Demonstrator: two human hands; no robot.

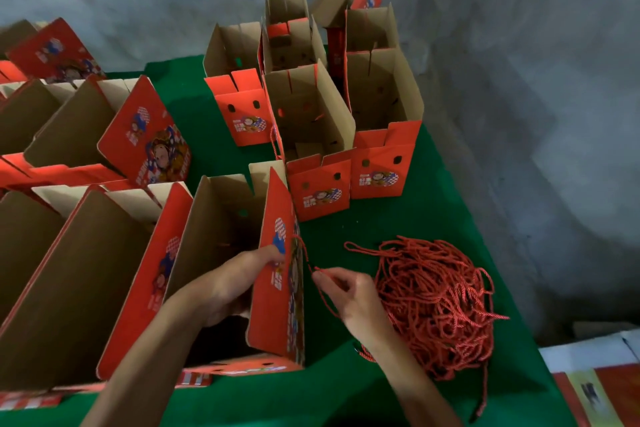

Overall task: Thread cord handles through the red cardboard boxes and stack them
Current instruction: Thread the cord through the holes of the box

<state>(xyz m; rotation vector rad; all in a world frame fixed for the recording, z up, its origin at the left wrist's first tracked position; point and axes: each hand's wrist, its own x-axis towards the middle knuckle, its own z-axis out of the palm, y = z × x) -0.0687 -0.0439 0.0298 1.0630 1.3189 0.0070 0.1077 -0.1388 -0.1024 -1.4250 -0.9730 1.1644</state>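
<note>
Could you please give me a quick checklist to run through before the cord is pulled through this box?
1. Box steadied: left hand holds the red panel of the near box, thumb on its outer face. Ok.
2. Cord in grip: right hand pinches the red cord. Ok.
3. Cord already through the panel hole: cannot tell.
4. Spare cords at hand: cord pile lies right of that hand. Ok.
5. Cord free of the pile: cannot tell.
</note>
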